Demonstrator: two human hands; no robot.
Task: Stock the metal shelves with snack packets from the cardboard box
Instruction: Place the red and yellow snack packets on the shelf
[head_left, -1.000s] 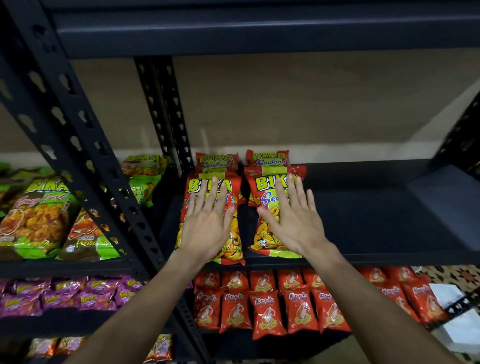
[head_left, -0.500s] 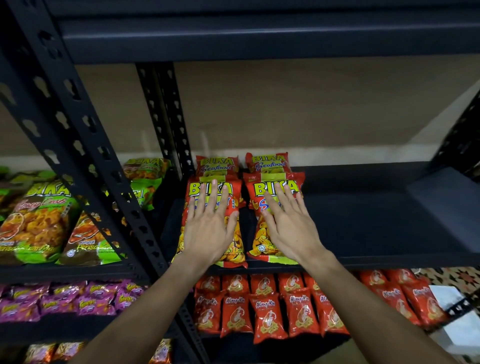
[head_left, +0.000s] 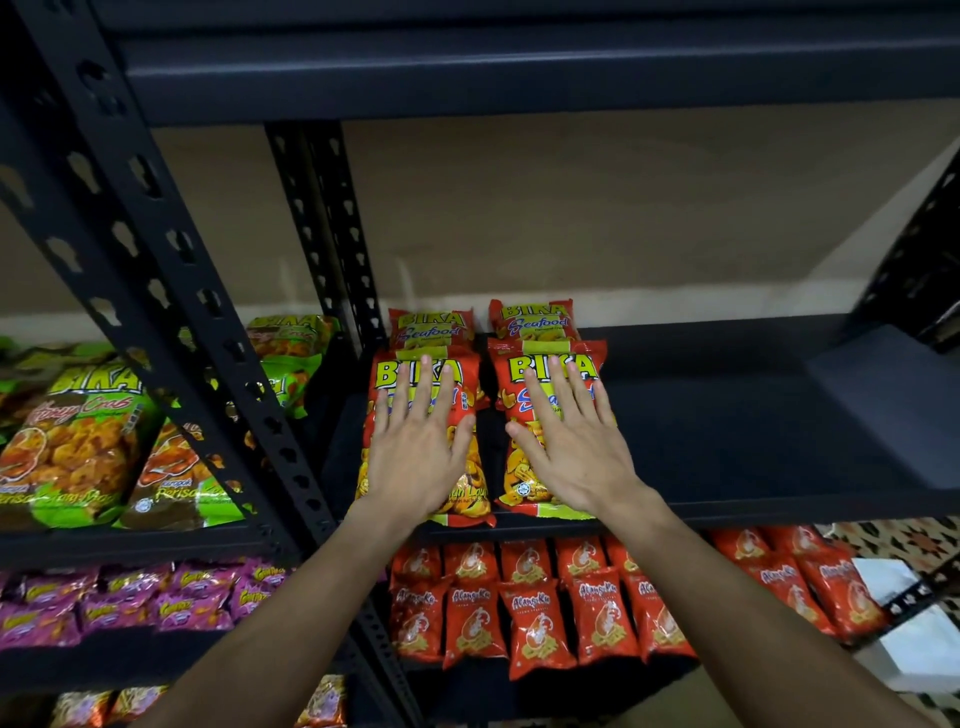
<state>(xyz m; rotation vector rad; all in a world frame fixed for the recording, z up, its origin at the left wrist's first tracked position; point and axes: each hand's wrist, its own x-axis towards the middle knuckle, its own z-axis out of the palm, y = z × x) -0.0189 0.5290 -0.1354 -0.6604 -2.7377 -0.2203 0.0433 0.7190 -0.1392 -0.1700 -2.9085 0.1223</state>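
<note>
Two red Seafood packets lie side by side at the left end of the metal shelf (head_left: 727, 441), long axes running front to back with their tops toward the wall. The left packet (head_left: 475, 483) sits directly under the left hand (head_left: 415, 457), the right packet (head_left: 522, 480) under the right hand (head_left: 576, 457). Both hands rest flat on top, fingers straight and spread, gripping nothing. The rear packets (head_left: 431, 325) sit just behind. Bare shelf runs off to the right, so the right hand is nearer the likely next slot. The cardboard box is out of view.
</note>
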